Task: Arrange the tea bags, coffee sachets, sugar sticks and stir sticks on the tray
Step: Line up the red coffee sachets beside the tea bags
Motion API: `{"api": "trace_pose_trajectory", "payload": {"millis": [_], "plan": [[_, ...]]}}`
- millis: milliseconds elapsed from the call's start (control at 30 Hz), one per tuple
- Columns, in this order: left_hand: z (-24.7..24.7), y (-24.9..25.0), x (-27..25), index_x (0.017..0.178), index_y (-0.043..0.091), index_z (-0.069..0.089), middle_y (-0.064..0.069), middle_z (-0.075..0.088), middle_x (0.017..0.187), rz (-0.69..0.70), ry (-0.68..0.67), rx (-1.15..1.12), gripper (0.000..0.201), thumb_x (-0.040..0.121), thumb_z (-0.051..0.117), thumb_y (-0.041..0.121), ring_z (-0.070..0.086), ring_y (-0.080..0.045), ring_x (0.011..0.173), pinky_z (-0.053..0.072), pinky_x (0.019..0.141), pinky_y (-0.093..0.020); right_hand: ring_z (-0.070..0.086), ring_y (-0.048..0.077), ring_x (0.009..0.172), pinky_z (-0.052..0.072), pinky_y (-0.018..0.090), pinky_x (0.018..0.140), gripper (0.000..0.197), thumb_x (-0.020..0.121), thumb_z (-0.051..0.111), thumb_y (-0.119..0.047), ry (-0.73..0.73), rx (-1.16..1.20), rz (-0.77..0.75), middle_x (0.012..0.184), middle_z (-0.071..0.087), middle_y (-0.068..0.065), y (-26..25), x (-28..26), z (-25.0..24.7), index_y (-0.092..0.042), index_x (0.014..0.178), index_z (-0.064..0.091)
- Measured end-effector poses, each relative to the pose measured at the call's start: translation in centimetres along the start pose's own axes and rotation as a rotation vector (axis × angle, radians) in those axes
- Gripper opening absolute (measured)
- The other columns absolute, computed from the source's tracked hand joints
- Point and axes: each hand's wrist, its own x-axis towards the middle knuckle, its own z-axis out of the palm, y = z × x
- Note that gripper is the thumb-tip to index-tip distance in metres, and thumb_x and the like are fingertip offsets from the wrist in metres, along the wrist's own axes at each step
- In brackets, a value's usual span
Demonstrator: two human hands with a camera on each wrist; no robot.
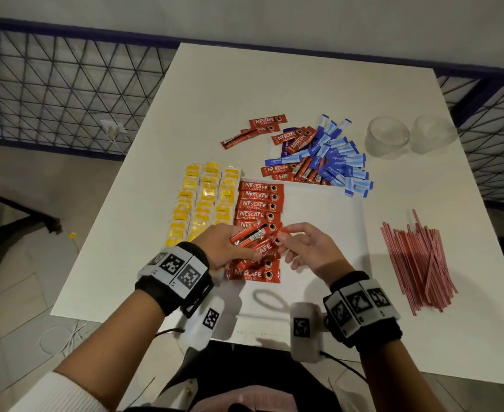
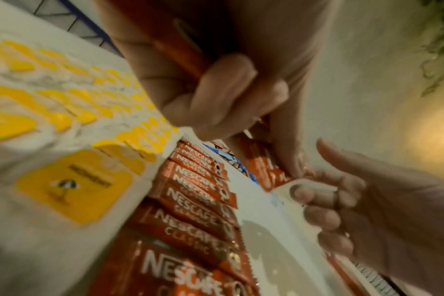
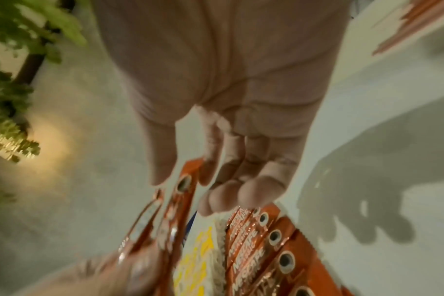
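The left hand (image 1: 221, 248) grips a small bundle of coffee sachets (image 1: 252, 234) over the tray (image 1: 319, 221), while the right hand (image 1: 307, 248) pinches one sachet's end between thumb and forefinger. Pulling it could drag its neighbours loose, and they would probably scatter the neat red column (image 1: 259, 203) beneath, beside the tea bags (image 1: 206, 197).

a white table (image 1: 289, 84) stands on pale floor tiles (image 1: 12, 295) beside a dark wire-mesh fence (image 1: 51, 84) and grey wall (image 1: 274, 16).

Indoor room: white table (image 1: 274, 84), tiled floor (image 1: 12, 307), wall socket (image 1: 113, 126)
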Motion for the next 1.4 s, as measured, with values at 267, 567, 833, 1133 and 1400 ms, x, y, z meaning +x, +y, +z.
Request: {"api": "trace_pose_trajectory", "payload": {"millis": [267, 567, 833, 1133, 1400], "plan": [[1.2, -1.4, -0.7, 0.107, 0.015, 0.063, 0.008, 0.057, 0.069, -0.078, -0.060, 0.173, 0.027, 0.082, 0.068, 0.025, 0.050, -0.005, 0.050, 0.044, 0.048, -0.015, 0.048, 0.012, 0.058, 0.042, 0.024, 0.061, 0.009, 0.086, 0.062, -0.017, -0.171, -0.293, 0.102, 0.069, 0.057, 0.001, 1.2, -0.5, -1.3, -0.018, 0.078, 0.057], [1.5, -2.9, -1.3, 0.108, 0.009, 0.060, 0.011, 0.050, 0.079, 0.035, -0.026, 0.297, 0.027, 0.085, 0.065, 0.022, 0.047, 0.000, 0.057, 0.037, 0.046, -0.007, 0.045, 0.008, 0.055, 0.040, 0.013, 0.047, 0.021, 0.086, 0.057, -0.001, -0.236, -0.302, 0.289, 0.068, 0.056, 0.000, 2.1, -1.6, -0.7, -0.012, 0.069, 0.055], [0.6, -4.0, -1.9, 0.112, 0.012, 0.052, -0.007, 0.065, 0.100, -0.034, 0.025, 0.386, 0.028, 0.088, 0.062, 0.024, 0.062, -0.019, 0.083, 0.048, 0.077, -0.026, 0.046, 0.009, 0.057, 0.040, 0.019, 0.054, 0.018, 0.082, 0.064, -0.008, -0.074, -0.383, 0.365, 0.067, 0.057, 0.000, 3.9, -1.9, 1.8, -0.015, 0.068, 0.056], [-0.2, -4.2, -2.3, 0.098, 0.016, 0.046, -0.004, 0.058, 0.088, -0.022, 0.068, 0.482, 0.015, 0.091, 0.057, 0.023, 0.053, -0.019, 0.078, 0.041, 0.070, -0.026, 0.051, 0.009, 0.053, 0.042, 0.016, 0.050, 0.016, 0.079, 0.064, -0.006, 0.018, -0.407, 0.413, 0.062, 0.058, 0.001, 3.8, -1.6, 2.8, -0.011, 0.065, 0.057], [0.9, -3.7, -1.8, 0.129, 0.018, 0.042, -0.005, 0.060, 0.119, -0.042, -0.077, 0.560, 0.045, 0.089, 0.059, 0.031, 0.058, -0.023, 0.107, 0.046, 0.089, -0.031, 0.052, 0.004, 0.045, 0.036, 0.010, 0.035, 0.019, 0.080, 0.069, -0.008, 0.084, -0.272, 0.408, 0.063, 0.062, 0.002, 3.8, -2.0, 2.8, -0.012, 0.070, 0.054]]}}
